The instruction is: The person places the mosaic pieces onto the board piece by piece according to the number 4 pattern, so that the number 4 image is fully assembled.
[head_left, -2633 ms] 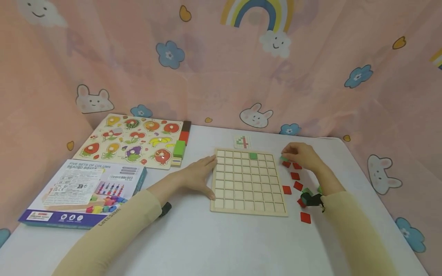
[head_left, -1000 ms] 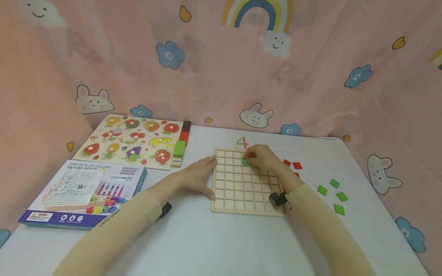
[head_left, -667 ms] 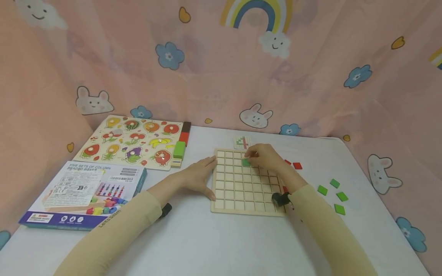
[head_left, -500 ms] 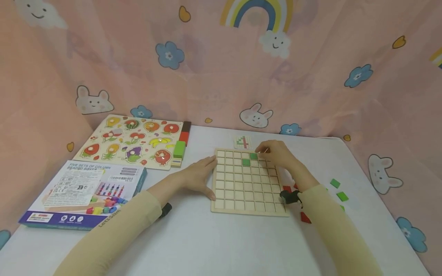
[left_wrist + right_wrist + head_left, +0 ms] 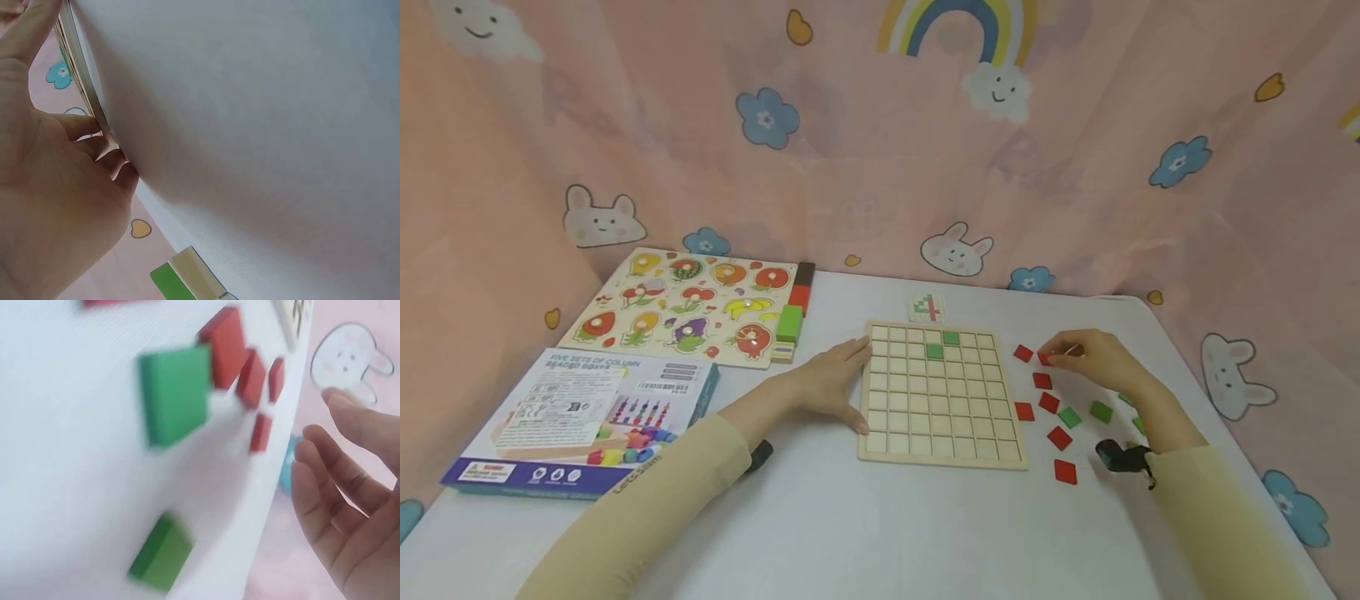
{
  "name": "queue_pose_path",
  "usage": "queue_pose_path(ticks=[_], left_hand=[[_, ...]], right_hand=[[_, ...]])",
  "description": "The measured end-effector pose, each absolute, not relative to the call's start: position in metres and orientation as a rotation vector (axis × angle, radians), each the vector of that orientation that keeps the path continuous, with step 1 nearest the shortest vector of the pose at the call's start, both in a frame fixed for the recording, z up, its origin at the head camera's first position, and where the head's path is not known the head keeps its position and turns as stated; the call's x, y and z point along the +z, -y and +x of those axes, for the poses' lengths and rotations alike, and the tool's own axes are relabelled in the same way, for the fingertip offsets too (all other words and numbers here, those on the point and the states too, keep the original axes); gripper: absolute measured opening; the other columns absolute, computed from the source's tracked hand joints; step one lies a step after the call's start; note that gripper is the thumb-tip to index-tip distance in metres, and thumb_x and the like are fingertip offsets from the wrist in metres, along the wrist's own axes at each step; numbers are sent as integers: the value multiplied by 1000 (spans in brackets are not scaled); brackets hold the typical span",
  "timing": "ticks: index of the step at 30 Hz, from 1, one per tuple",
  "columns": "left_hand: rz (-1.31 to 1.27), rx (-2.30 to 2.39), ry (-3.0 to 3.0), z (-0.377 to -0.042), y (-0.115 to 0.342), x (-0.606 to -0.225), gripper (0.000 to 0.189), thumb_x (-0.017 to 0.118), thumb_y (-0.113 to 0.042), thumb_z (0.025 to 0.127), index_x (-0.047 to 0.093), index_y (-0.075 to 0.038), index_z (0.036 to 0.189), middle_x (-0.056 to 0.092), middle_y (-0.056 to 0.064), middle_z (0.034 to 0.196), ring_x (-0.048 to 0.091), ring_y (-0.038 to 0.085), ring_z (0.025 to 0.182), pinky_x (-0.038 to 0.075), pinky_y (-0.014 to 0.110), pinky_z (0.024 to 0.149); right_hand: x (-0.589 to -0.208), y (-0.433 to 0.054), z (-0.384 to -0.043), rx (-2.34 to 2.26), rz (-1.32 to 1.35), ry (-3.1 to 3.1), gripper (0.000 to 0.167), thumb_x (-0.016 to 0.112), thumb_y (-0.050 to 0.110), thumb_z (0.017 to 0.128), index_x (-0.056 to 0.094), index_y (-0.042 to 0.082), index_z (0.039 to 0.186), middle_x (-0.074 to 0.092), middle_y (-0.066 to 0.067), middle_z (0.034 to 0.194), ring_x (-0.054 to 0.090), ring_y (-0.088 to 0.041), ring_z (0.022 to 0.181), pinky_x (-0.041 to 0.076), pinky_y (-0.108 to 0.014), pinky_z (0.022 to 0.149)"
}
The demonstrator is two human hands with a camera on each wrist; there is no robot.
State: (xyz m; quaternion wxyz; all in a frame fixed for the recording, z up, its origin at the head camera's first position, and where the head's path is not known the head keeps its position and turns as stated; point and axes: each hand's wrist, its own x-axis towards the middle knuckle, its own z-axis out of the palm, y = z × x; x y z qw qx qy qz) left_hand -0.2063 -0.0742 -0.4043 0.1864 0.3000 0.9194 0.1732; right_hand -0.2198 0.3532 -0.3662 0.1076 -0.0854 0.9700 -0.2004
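In the head view, a wooden grid board [image 5: 917, 404] lies flat with two green tiles [image 5: 934, 352] in its upper cells, diagonal to each other. My left hand [image 5: 827, 385] rests along the board's left edge, fingers spread; in the left wrist view its fingertips touch the board's side. To the right of the board my right hand [image 5: 1093, 357] hovers with its fingertips close to a red tile [image 5: 1043, 359]. The right wrist view shows bent fingers with a gap to the thumb and nothing between them. Loose green tiles [image 5: 178, 394] and red tiles [image 5: 224, 347] lie below that hand.
A small pattern card [image 5: 927, 308] lies behind the board. At the left are a fruit peg puzzle [image 5: 655, 312], a bead set box [image 5: 572, 425] and a stack of coloured blocks [image 5: 789, 323]. A printed pink cloth [image 5: 865, 167] hangs behind the white table [image 5: 880, 533].
My right hand set a green tile into a second-row cell, let go of it, and moved right, off the board to the loose tiles. The left hand stayed on the board's edge.
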Motion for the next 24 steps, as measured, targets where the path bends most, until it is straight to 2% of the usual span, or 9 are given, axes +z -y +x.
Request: queue_pose_path(ticks=[8,11,16,24], left_hand=[[852,497,-2595,-209,75,-408,129,82,-65,64,16,-5,158,6,12,169,9,32,157,19,50,128],[849,493,-2593,-210,75,-408,129,82,-65,65,16,-5,158,6,12,169,8,32,157,20,51,128],[846,483,-2593,-209,75,-407,128,82,-64,66,16,-5,158,5,12,169,8,32,157,19,50,128],[846,491,-2588,-209,74,-407,128,82,-63,66,16,-5,158,5,13,169,8,32,157,19,50,128]], right_hand=[[-379,-401,-197,-543,-312,-2803,20,66,20,93,74,15,111,72,-11,112,61,-19,94,52,-25,74],[-380,-412,-193,-546,-332,-2768,21,66,12,88,75,15,107,73,-9,109,60,-17,92,52,-22,73],[-378,-421,-189,-562,-348,-2687,32,67,-2,78,75,12,105,71,-11,109,58,-20,94,53,-17,70],[-386,-425,-189,-588,-314,-2675,23,78,7,78,76,12,100,69,-13,110,58,-21,95,54,-20,73]])
